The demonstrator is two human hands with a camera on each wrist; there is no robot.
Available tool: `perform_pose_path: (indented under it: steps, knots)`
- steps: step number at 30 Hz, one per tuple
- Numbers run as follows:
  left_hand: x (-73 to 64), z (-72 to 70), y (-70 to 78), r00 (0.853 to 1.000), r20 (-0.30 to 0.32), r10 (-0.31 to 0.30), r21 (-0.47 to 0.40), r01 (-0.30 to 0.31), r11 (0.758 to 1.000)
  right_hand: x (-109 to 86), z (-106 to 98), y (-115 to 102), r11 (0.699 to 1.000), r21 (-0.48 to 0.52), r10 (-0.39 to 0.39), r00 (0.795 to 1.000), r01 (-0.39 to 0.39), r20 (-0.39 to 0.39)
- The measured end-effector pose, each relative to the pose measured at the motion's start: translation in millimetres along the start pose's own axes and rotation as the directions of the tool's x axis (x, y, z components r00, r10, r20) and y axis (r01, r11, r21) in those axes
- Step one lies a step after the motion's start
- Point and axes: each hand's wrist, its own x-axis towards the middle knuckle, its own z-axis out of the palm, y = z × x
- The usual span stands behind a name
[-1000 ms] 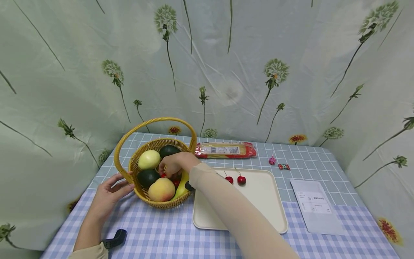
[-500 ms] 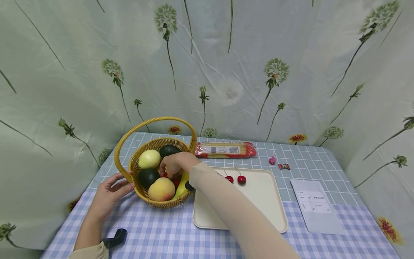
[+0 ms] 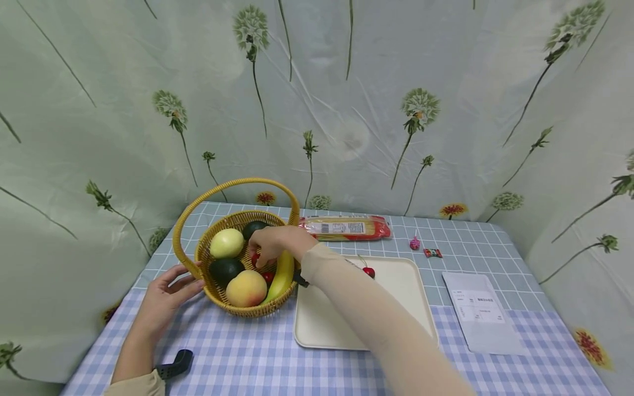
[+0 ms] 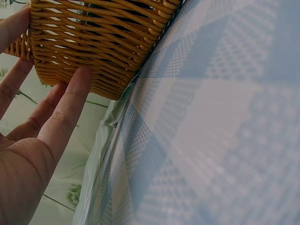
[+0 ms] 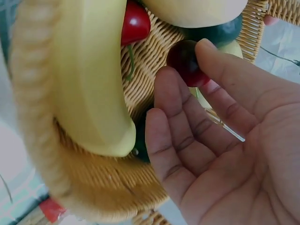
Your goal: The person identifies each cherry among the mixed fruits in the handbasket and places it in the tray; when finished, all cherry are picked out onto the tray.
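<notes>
A yellow wicker basket (image 3: 247, 312) holds a lemon (image 3: 227, 243), two dark avocados, a peach (image 3: 246, 289), a banana (image 3: 282, 278) and a red cherry (image 5: 136, 22). Over its inside, my right hand (image 3: 274, 245) pinches another dark red cherry (image 5: 185, 61) between thumb and fingers, its stem hanging down. At the basket's left side my left hand (image 3: 168, 297) rests its extended fingertips against the woven wall (image 4: 98, 47), near the handle's foot. The farther avocado (image 3: 253, 228) is partly covered by my right hand.
Right of the basket lies a cream tray (image 3: 337, 330) with a cherry (image 3: 369, 271) on it, partly behind my right sleeve. A pasta packet (image 3: 346, 227) lies behind. Farther right are a lollipop (image 3: 414, 243), a wrapped candy (image 3: 433, 253) and a labelled white pouch (image 3: 482, 313).
My right hand has lifted slightly and shifted right within the basket, holding a cherry. The other cherry and more of the banana now show. My left hand stays against the basket.
</notes>
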Motion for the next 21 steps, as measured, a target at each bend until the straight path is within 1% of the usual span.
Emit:
perform_pose_path:
  steps: [3, 6, 11, 14, 17, 21]
  knots:
    - [0.8, -0.2, -0.1, 1.0, -0.007, -0.012, 0.006, 0.012, 1.0, -3.5, -1.2, 4.4, 0.999, -0.031, -0.015, 0.999, 0.014, -0.029]
    - [1.4, -0.3, 0.0, 1.0, -0.01, -0.022, 0.012, 0.022, 1.0, -6.1, -1.3, 10.9, 0.999, -0.011, -0.049, 0.998, 0.049, -0.046]
    - [1.2, -0.4, -0.7, 1.0, -0.011, -0.016, 0.008, 0.017, 1.0, -11.8, -2.0, 20.7, 0.989, 0.031, -0.14, 0.986, 0.143, -0.088]
    - [1.3, -0.2, -1.1, 1.0, -0.012, -0.005, 0.009, 0.006, 1.0, -18.6, -3.4, 25.1, 0.98, 0.065, -0.178, 0.977, 0.186, -0.114]
    - [1.6, 0.3, -0.8, 1.0, -0.012, -0.002, 0.014, 0.002, 1.0, -27.4, -4.5, 29.2, 0.973, 0.094, -0.196, 0.972, 0.209, -0.128]
    - [1.4, 0.5, 1.4, 1.0, -0.011, -0.01, 0.026, 0.011, 1.0, -42.0, -6.1, 34.2, 0.97, 0.079, -0.215, 0.966, 0.228, -0.146]
